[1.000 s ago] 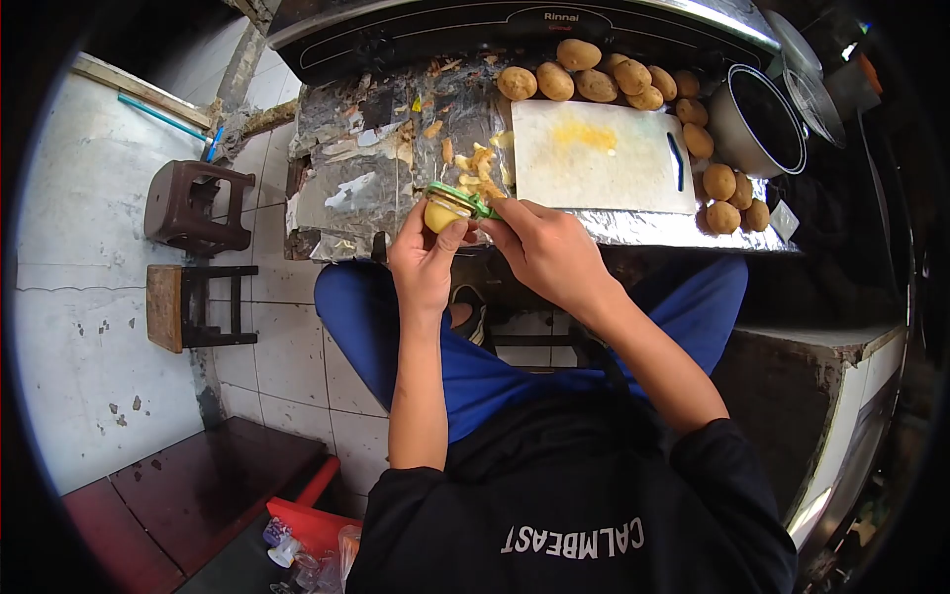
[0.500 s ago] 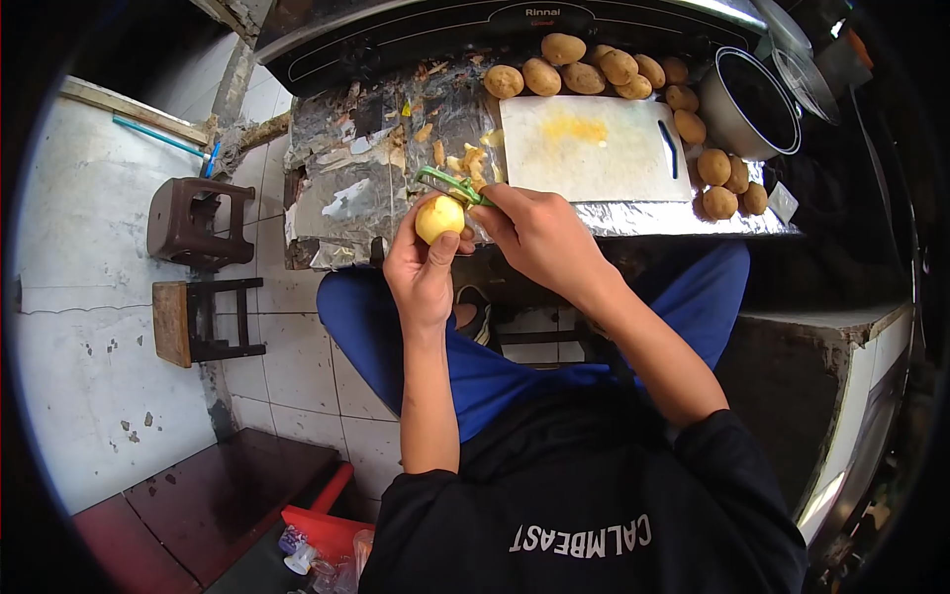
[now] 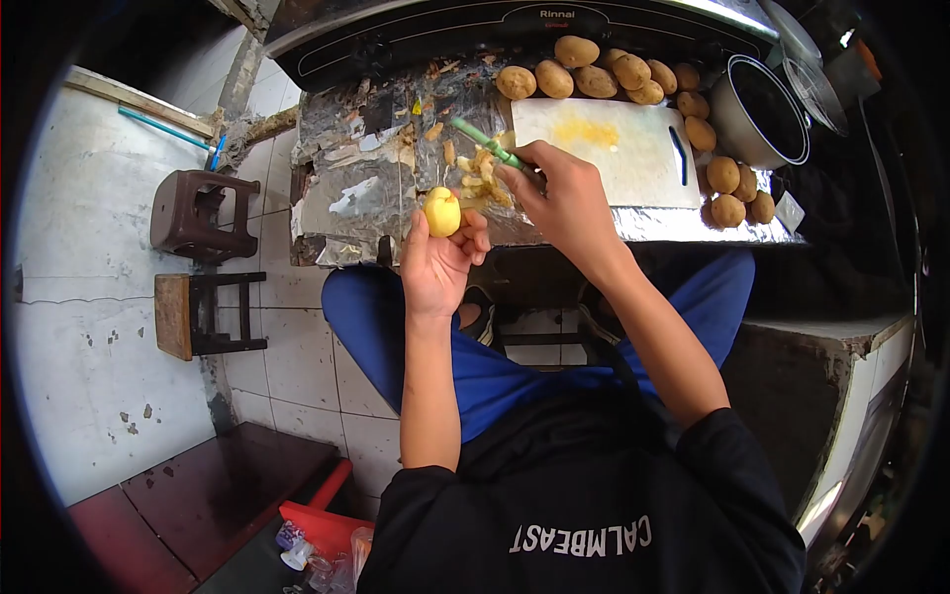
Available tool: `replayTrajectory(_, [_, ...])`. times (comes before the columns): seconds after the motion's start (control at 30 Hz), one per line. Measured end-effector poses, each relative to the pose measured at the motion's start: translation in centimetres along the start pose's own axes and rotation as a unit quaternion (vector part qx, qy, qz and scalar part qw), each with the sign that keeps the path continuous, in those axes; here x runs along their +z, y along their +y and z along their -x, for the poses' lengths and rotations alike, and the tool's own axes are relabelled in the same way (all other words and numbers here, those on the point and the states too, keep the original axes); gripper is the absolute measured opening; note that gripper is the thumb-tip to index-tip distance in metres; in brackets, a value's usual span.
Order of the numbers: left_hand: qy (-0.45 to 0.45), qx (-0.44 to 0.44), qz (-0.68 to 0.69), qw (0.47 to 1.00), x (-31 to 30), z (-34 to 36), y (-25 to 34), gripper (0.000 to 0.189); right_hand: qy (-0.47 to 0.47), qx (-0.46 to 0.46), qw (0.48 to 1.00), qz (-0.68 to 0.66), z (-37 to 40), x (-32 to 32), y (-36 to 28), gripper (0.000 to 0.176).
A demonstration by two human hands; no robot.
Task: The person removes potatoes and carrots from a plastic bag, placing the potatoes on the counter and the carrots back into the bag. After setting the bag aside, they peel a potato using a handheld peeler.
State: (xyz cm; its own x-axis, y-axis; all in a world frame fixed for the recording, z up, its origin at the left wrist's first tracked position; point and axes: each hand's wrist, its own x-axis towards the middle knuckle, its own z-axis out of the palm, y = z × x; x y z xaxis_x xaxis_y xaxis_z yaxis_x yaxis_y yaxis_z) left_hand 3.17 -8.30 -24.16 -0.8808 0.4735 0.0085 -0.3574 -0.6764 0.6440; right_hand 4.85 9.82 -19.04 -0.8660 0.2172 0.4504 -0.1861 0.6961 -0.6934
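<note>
A peeled yellow potato (image 3: 443, 212) rests in my left hand (image 3: 438, 259), with the fingers and thumb curled around its lower part. My right hand (image 3: 566, 201) grips a green peeler (image 3: 485, 142), which points up and to the left, apart from the potato. Peel scraps (image 3: 483, 180) lie on the worn foil-covered counter beneath and beside the peeler. To the right of them is a white cutting board (image 3: 643, 163) with a yellow stain on it.
Several unpeeled potatoes (image 3: 596, 82) line the back and right of the board. A metal pot (image 3: 732, 114) stands at the right. Behind is a black stove (image 3: 435, 38). Two stools, one brown plastic (image 3: 183, 218) and one wooden-topped (image 3: 173, 317), stand at the left.
The peeler in my right hand has moved up and right, off the potato, and turned. My left fingers have loosened and the potato now sits more upright. The view has shifted slightly.
</note>
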Motion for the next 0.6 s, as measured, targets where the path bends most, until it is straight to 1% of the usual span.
replayTrajectory(0.03, [0.000,0.000,0.001,1.000,-0.1,-0.1,-0.1,0.051,-0.028,0.001,0.999,0.019,0.2,0.0,-0.1,0.019])
replayTrajectory(0.07, [-0.014,-0.019,0.040,0.999,-0.3,-0.1,-0.2,0.051,-0.057,0.003,0.998,0.038,0.5,-0.1,-0.2,0.018])
replayTrajectory(0.1, [-0.029,-0.038,0.080,0.996,-0.3,-0.1,-0.3,0.051,-0.056,0.005,0.998,0.039,0.7,-0.2,-0.2,0.018])
replayTrajectory(0.17, [-0.012,-0.040,0.061,0.997,0.2,-0.1,-0.1,0.048,-0.063,-0.001,0.998,-0.014,0.8,-0.4,-0.2,0.019])
replayTrajectory(0.23, [0.009,-0.041,0.039,0.998,0.1,0.1,-0.1,0.045,-0.080,-0.007,0.996,-0.034,1.7,-0.7,-1.2,0.020])
replayTrajectory(0.3, [0.066,-0.016,-0.025,0.997,-0.4,-0.1,-0.8,0.043,-0.101,-0.013,0.992,-0.068,3.4,-0.8,-2.7,0.020])
replayTrajectory(0.33, [0.088,0.010,-0.058,0.994,0.9,0.1,-0.6,0.035,-0.110,0.000,0.991,-0.070,4.0,-0.7,-3.3,0.020])
replayTrajectory(0.37, [0.088,0.008,-0.058,0.994,0.6,0.1,-0.8,0.035,-0.120,0.015,0.990,-0.071,4.6,-0.5,-3.7,0.020])
replayTrajectory(0.43, [0.054,0.039,-0.036,0.997,-0.1,0.1,-1.2,0.043,-0.109,0.019,0.992,-0.062,4.9,0.0,-3.8,0.020])
replayTrajectory(0.47, [0.080,0.056,-0.051,0.994,0.2,0.2,-1.4,0.041,-0.104,0.022,0.992,-0.067,4.9,0.2,-3.8,0.020])
replayTrajectory(0.5, [0.081,0.053,-0.053,0.994,0.4,0.4,-1.6,0.041,-0.100,0.027,0.992,-0.073,5.1,0.4,-4.0,0.020])
replayTrajectory(0.57, [0.121,0.101,-0.154,0.976,1.3,0.4,-1.6,0.040,-0.092,0.032,0.992,-0.079,4.4,0.4,-4.5,0.020])
replayTrajectory(0.6, [0.144,0.117,-0.132,0.974,1.9,0.5,-2.0,0.042,-0.086,0.040,0.992,-0.085,4.3,0.4,-4.7,0.020])
